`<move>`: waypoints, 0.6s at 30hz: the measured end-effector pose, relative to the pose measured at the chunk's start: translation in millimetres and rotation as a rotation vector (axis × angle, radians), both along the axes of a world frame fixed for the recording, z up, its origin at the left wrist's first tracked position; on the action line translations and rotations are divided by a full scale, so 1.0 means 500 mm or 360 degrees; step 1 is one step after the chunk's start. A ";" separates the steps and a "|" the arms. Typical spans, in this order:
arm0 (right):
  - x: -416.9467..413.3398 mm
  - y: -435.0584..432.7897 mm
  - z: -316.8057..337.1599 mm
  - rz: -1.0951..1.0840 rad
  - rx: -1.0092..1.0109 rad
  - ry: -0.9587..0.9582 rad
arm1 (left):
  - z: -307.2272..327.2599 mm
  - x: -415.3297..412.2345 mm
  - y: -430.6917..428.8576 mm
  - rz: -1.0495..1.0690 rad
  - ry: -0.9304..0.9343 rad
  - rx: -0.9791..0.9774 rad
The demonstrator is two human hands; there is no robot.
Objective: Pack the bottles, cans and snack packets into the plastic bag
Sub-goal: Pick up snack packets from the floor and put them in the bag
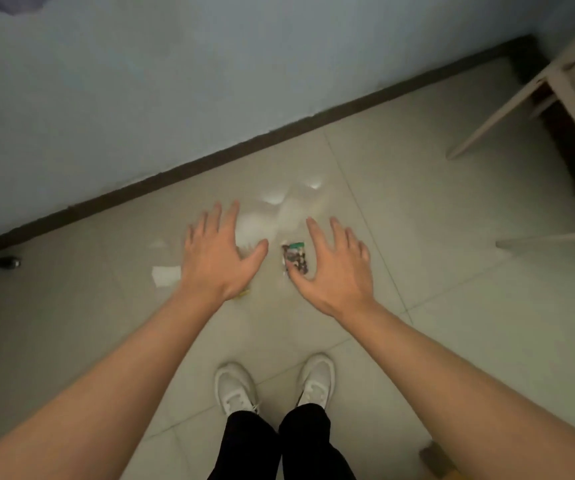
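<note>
Where the pale glazed floor tiles [417, 237] meet the dark skirting [279, 133], a thin, glossy, crumpled plastic bag [293, 206] is seen lying on the floor, its outline blurred. At its near edge a small rectangular snack packet [295, 257] is found, dark and speckled, with a green band at its top; its print cannot be read. The packet is flanked by both hands: the left hand [215, 252] and the right hand [334, 268] are held out with fingers straight and spread, nothing being gripped. The packet's near corner is covered by the right thumb; contact cannot be judged. A flat white piece [165, 275] is seen left of the left hand. Pale wooden furniture legs [507, 98] are seen at the far right, white shoes [236, 388] below.
</note>
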State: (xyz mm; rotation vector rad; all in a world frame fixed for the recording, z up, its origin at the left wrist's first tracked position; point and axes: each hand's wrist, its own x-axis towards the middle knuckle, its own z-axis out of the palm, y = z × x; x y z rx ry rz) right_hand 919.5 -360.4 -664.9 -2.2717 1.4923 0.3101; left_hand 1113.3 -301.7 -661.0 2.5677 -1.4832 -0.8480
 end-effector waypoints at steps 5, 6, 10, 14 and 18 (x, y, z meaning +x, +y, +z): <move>0.007 0.021 -0.224 0.0003 0.0091 0.0013 | -0.233 0.000 0.032 0.0039 0.0044 -0.0052; 0.008 0.022 -0.265 -0.0007 0.0101 0.0000 | -0.276 -0.001 0.042 0.0062 0.0048 -0.0056; 0.005 0.012 -0.423 -0.0053 0.0024 -0.0065 | -0.430 -0.006 0.075 0.0143 0.0149 -0.0019; 0.029 0.012 -0.550 -0.0160 -0.0039 -0.0227 | -0.559 0.013 0.110 0.0250 0.0153 -0.0018; 0.046 0.015 -0.646 -0.0177 0.0002 -0.0186 | -0.659 0.019 0.139 0.0383 0.0160 -0.0004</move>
